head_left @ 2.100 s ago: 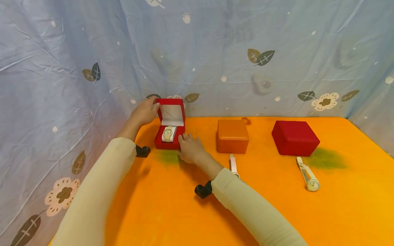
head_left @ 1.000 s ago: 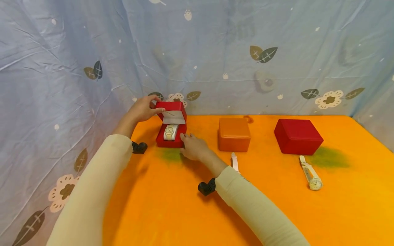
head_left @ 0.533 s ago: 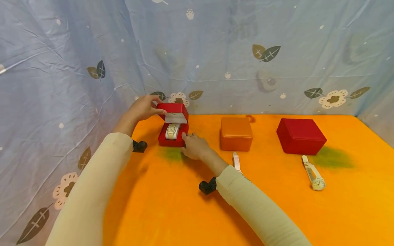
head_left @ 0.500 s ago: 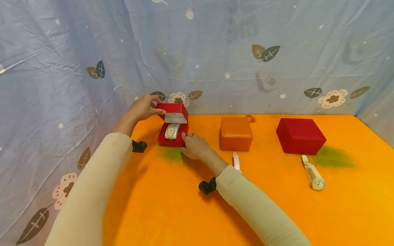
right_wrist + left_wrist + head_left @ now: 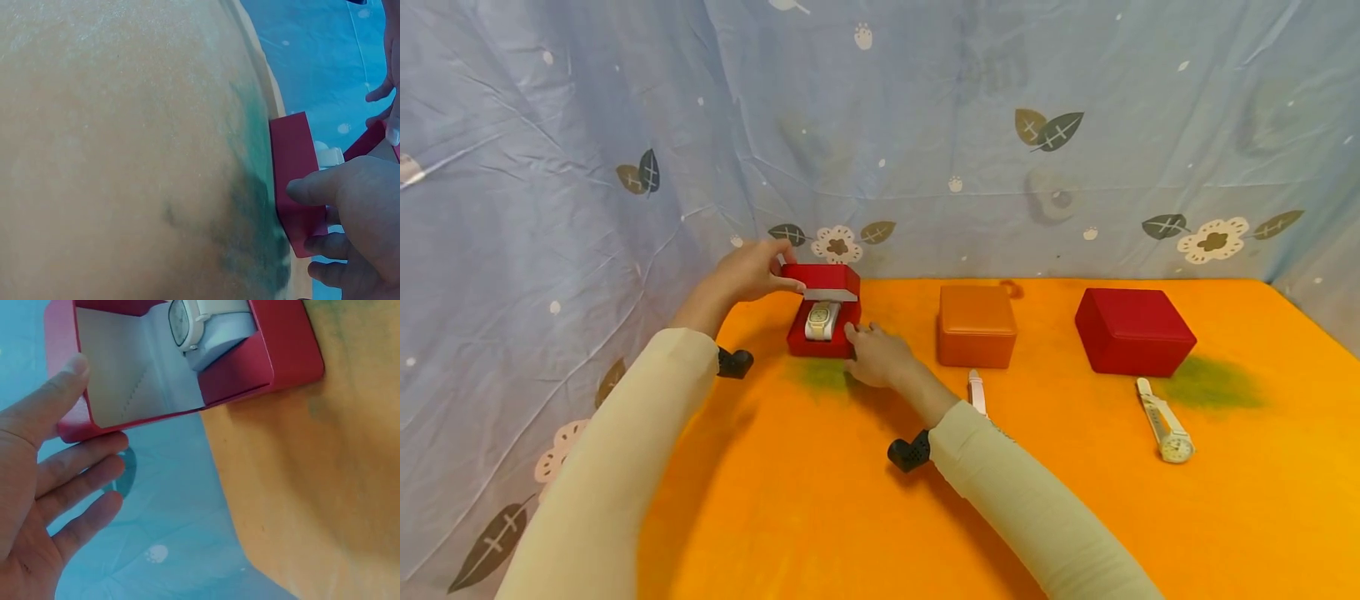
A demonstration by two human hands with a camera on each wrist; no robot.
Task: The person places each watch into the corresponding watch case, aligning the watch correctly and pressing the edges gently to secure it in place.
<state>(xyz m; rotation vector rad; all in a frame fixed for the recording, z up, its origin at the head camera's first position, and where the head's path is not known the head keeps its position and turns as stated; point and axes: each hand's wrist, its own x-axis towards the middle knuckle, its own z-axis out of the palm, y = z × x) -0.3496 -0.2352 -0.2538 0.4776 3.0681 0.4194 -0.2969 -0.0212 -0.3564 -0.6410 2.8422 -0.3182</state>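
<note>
Pinching the left end of the raised lid (image 5: pixel 822 277) with the left hand (image 5: pixel 747 272): thumb on the rim, other visible fingers (image 5: pixel 81 459) spread apart, off to the outer side. Gripping the right nearer corner of the base with the right hand (image 5: pixel 880 358): thumb on the front wall, fingers slightly apart round the right side. Between both hands: open red box (image 5: pixel 808 351), landmark for all below. Lid partway open, tilted over the base. Inside the open red box: cream watch (image 5: pixel 818 316), squarish case, strap round a white cushion (image 5: pixel 219 340).

Just in front of the open red box: green stain (image 5: pixel 822 377) on the orange table (image 5: pixel 805 500). To its right, apart: orange box (image 5: pixel 976 329), closed. Well to its right, past that: closed red box (image 5: pixel 1135 333). To its right and nearer: pale pink strap (image 5: pixel 977 393), lower part behind the right sleeve (image 5: pixel 1030 500). Far to its right and nearer: white watch (image 5: pixel 1172 446), round dial. Behind it: blue cloth (image 5: pixel 925 125), leaf and flower print.
</note>
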